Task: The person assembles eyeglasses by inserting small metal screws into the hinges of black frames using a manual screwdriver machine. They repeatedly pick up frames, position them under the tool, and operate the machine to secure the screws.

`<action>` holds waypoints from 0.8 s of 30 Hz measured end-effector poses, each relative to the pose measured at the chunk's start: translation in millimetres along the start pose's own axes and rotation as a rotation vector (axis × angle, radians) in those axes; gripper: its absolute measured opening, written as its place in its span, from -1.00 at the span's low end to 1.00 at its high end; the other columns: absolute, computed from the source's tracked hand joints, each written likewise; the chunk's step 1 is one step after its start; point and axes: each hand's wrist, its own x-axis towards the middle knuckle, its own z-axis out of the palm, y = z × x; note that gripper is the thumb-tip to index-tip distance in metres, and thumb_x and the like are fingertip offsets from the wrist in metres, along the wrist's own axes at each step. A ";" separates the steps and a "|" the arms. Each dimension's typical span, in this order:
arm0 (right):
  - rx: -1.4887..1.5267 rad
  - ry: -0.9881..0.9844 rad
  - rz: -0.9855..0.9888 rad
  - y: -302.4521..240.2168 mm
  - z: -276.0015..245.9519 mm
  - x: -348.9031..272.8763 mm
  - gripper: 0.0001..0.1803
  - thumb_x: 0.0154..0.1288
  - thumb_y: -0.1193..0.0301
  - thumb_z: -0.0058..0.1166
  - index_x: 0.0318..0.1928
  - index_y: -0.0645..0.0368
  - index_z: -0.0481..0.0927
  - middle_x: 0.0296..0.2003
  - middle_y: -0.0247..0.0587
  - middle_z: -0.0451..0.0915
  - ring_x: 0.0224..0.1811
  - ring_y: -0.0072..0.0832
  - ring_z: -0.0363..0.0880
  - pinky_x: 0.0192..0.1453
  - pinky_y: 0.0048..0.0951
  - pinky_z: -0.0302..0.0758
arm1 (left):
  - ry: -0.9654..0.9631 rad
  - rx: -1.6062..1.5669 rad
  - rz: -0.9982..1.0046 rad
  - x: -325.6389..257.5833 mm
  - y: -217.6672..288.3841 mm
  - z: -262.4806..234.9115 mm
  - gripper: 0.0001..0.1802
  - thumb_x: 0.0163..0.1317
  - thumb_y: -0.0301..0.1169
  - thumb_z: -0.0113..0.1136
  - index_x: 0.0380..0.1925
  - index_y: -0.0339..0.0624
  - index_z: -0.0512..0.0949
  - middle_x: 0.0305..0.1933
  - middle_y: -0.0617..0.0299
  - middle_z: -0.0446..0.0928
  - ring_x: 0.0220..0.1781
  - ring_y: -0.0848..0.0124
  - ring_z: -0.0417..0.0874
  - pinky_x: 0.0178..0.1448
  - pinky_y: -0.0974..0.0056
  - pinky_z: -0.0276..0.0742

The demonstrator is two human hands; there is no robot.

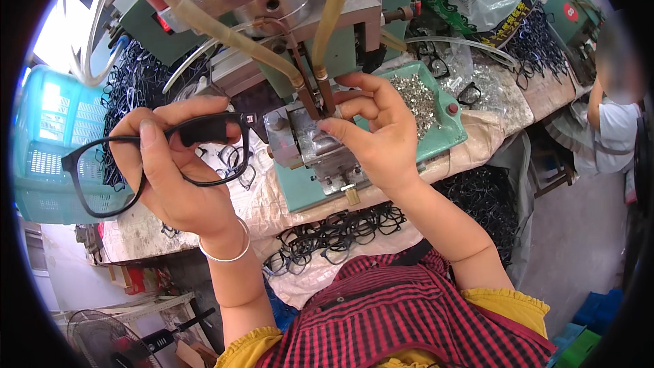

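My left hand (174, 170) grips a black glasses frame front (102, 177) by its upper rim, holding it up in front of a small green bench machine (310, 157). The frame's right corner points toward the machine's metal clamp block (300, 140). My right hand (375, 126) rests at that block, fingertips pinched close under two thin metal rods (317, 92) fed by tan hoses. Whether a small part sits between those fingers cannot be told. A silver bangle (228, 252) circles my left wrist.
A green tray (436, 133) beside the machine holds a heap of tiny metal parts (417, 99). Several black frames (340, 232) lie on my lap and pile at the back (136, 82). A teal basket (48, 143) stands left. Another person (613, 116) sits at right.
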 end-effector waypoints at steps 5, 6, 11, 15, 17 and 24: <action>0.132 -0.055 0.139 -36.2 -5.2 -22.3 -0.48 0.15 0.63 0.13 0.18 0.33 0.49 0.03 -0.05 0.65 0.18 -0.39 0.57 0.30 -0.35 0.44 | -0.065 -0.101 -0.161 -33.2 27.2 11.2 -0.69 0.53 -0.26 -0.38 -0.17 -0.28 0.28 -0.56 -0.01 0.46 -0.62 0.40 0.37 -0.50 0.42 0.36; -0.062 -0.104 0.075 -33.7 -13.4 -21.4 -0.51 0.14 0.60 0.14 0.15 0.30 0.53 0.03 -0.04 0.65 0.19 -0.32 0.57 0.32 -0.32 0.43 | -0.067 -0.207 -0.379 -51.2 38.4 11.3 -0.69 0.51 -0.24 -0.36 -0.21 -0.27 0.28 -0.65 0.08 0.37 -0.65 0.41 0.35 -0.49 0.48 0.34; -0.859 -0.013 -0.199 -0.6 -65.1 3.0 -0.73 0.11 0.38 0.31 -0.14 0.14 0.73 0.07 0.09 0.62 0.27 -0.04 0.50 0.37 -0.15 0.39 | -0.460 -0.644 -1.192 -78.8 30.0 3.2 -0.79 0.52 -0.29 -0.19 -0.12 -0.23 0.24 -0.36 -0.35 0.61 -0.57 0.17 0.60 -0.46 0.26 0.58; -0.730 -0.054 -0.383 -11.4 -33.7 -0.9 -0.78 0.07 0.35 0.38 -0.25 0.13 0.75 0.04 0.15 0.62 0.29 -0.04 0.48 0.37 -0.14 0.37 | -0.254 -0.145 -0.751 -71.8 48.1 32.3 -0.70 0.49 -0.25 -0.31 -0.18 -0.32 0.23 -0.51 -0.23 0.56 -0.73 0.30 0.43 -0.68 0.39 0.43; -0.602 -0.052 -0.330 -8.7 -20.3 2.6 -0.77 0.05 0.35 0.40 -0.27 0.15 0.74 0.03 0.13 0.64 0.30 -0.06 0.48 0.35 -0.15 0.39 | -0.130 0.060 -0.302 -59.5 37.7 33.2 -0.69 0.52 -0.25 -0.36 -0.15 -0.32 0.24 -0.44 -0.14 0.58 -0.59 0.34 0.50 -0.57 0.40 0.47; -0.408 -0.019 -0.252 3.7 -14.0 6.1 -0.82 0.00 0.45 0.40 -0.34 0.22 0.74 -0.05 0.13 0.69 0.18 -0.09 0.60 0.28 -0.20 0.47 | -0.042 0.019 0.007 -6.3 -7.5 4.4 -0.77 0.56 -0.35 -0.30 -0.12 -0.33 0.27 -0.28 -0.30 0.65 -0.41 0.23 0.67 -0.35 0.29 0.64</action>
